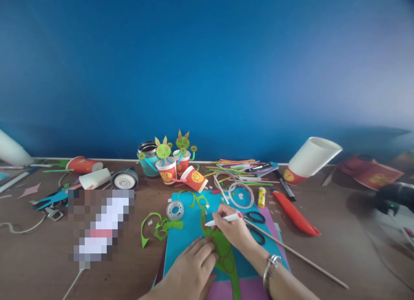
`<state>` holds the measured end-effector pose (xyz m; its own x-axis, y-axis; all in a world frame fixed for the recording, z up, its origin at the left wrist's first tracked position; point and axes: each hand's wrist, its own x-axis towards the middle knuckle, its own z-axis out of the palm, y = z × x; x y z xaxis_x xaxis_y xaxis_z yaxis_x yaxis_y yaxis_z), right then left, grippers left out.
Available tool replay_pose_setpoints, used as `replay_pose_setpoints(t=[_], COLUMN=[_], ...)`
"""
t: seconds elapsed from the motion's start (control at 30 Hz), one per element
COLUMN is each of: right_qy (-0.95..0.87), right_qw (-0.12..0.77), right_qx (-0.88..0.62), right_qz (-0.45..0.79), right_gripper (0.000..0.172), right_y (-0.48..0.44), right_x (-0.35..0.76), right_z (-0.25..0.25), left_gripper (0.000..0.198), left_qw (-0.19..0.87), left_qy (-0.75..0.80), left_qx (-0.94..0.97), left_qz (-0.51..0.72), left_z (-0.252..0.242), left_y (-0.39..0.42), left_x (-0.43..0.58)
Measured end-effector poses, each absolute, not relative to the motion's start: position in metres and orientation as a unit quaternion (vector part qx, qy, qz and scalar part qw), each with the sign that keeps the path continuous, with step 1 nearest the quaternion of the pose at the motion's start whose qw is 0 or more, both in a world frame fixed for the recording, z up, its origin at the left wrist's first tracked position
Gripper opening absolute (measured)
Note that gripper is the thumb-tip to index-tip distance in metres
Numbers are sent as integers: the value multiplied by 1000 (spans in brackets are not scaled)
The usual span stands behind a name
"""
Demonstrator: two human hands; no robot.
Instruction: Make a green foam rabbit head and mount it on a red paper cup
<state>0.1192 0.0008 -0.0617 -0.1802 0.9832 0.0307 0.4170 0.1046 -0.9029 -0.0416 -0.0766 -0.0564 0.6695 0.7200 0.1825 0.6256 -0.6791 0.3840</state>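
Note:
My right hand is closed round a white pen with a red end, its tip touching a green paper cut-out. The cut-out lies on a blue sheet stacked over a purple one. My left hand lies flat with fingers stretched out, pressing down on the blue sheet and the cut-out's left edge. A silver bracelet is on my right wrist. Black-handled scissors lie just right of my right hand.
Green paper scraps and a tape roll lie left of the sheet. Red paper cups with green bunny figures stand behind. A long wooden stick, red cutter, glue stick, coloured straws and a tipped white cup are to the right.

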Motion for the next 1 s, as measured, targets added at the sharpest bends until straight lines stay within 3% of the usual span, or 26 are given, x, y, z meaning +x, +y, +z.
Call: replay_pose_setpoints(t=[1.0], right_qy=[-654], right_qw=[347], right_qx=[-527], right_qz=[417], right_gripper=[25], right_y=[0], right_x=[119], right_z=[-60], left_gripper=[34], left_qw=[144], left_qy=[372], left_qx=[906], left_qz=[140], left_z=[-55], left_y=[-77], left_x=[-42])
